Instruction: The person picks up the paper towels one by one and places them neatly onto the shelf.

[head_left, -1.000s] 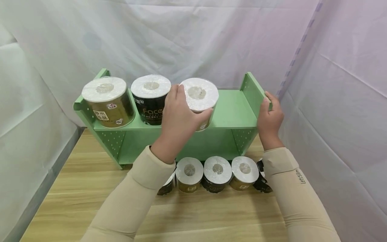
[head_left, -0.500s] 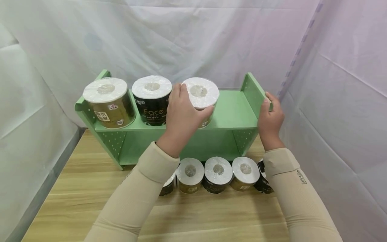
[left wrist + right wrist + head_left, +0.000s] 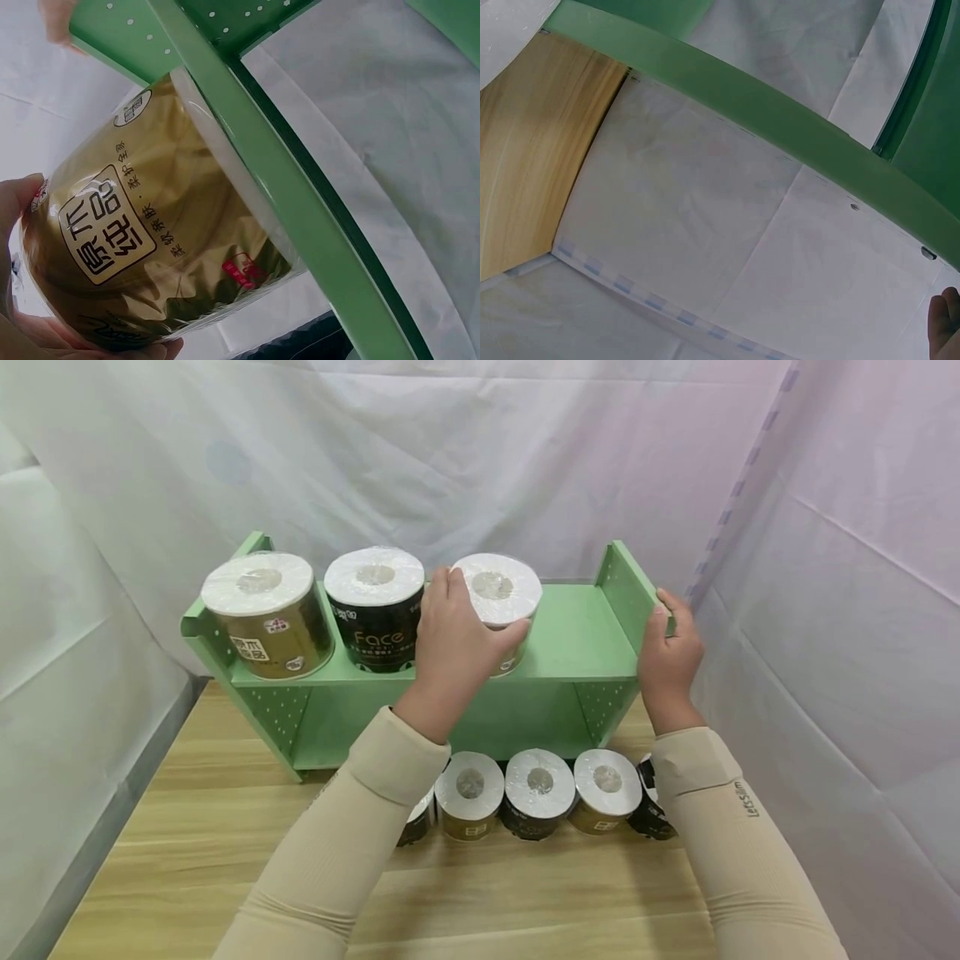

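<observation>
My left hand (image 3: 459, 642) grips a gold-wrapped toilet roll (image 3: 519, 593) on the upper board of a green two-tier shelf (image 3: 581, 643). Its thumb is at the front of the roll and its fingers reach round the left side. The left wrist view shows the gold wrapper (image 3: 161, 217) with printed characters, the roll's base right at the board's front edge. My right hand (image 3: 670, 656) holds the shelf's right side panel (image 3: 630, 597), thumb and fingers over its edge. Left of the held roll stand a black roll (image 3: 375, 627) and another gold roll (image 3: 281, 639).
On the wooden table (image 3: 480, 902), a row of several toilet rolls (image 3: 540, 783) stands before the shelf's lower tier. White cloth (image 3: 480, 460) hangs behind the shelf and at both sides.
The held roll has shifted slightly back onto the upper board, and my left hand has moved slightly right with it. My right hand stays on the side panel.
</observation>
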The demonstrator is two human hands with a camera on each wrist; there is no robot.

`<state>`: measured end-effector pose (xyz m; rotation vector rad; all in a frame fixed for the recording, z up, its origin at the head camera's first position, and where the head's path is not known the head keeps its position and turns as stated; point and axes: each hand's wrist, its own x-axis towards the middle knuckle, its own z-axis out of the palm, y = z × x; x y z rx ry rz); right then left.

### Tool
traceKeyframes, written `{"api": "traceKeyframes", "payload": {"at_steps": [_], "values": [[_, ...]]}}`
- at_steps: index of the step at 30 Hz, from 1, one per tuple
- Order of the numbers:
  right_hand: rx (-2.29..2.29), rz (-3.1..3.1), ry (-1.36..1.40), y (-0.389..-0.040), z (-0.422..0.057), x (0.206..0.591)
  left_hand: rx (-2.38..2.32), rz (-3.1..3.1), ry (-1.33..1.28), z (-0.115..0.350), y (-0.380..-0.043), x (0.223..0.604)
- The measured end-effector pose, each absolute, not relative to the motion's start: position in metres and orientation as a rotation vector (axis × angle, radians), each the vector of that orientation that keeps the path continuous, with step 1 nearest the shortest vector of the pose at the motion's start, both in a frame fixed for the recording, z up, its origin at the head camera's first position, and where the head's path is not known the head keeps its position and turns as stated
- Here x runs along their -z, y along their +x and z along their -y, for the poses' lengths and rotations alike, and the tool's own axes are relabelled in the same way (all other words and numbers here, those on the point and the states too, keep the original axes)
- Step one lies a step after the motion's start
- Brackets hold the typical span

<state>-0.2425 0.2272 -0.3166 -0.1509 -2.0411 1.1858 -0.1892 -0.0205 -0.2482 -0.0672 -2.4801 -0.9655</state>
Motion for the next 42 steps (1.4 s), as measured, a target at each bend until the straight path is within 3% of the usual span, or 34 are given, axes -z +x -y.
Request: {"api": "traceKeyframes", "payload": {"at_steps": [42], "values": [[-1.170,2.035,-0.143,-0.241,-0.226,0.316,0.898,2.597,0.085,0.014,-0.201,0.244]]}}
